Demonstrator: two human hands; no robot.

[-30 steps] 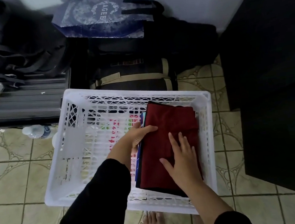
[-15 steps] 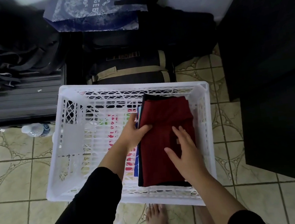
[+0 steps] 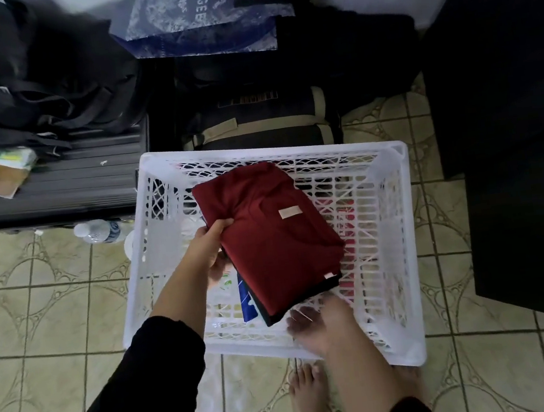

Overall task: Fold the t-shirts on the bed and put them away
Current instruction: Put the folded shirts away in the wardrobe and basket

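— Red shirt (image 3: 269, 236) and the dark ones under it sat flat at the crate's (image 3: 402, 258) right side a second ago. Now?

— Lifted, skewed toward 11 o'clock, over the crate's middle. Left hand (image 3: 209, 247) grips the stack's edge, thumb on top; right hand (image 3: 314, 324), blurred, fingers spread loose, sits under its 6 o'clock corner.

— Meaning?

— Probably re-seating it; not yet put away.

— Obstacles?

— Bottle (image 3: 97, 230) at 9 o'clock, bags (image 3: 264, 122) at 12, dark cabinet (image 3: 507, 111) at 3. None blocks.

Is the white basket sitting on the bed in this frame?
No. The white basket stands on the tiled floor, with the folded red t-shirt held over it by the left hand.
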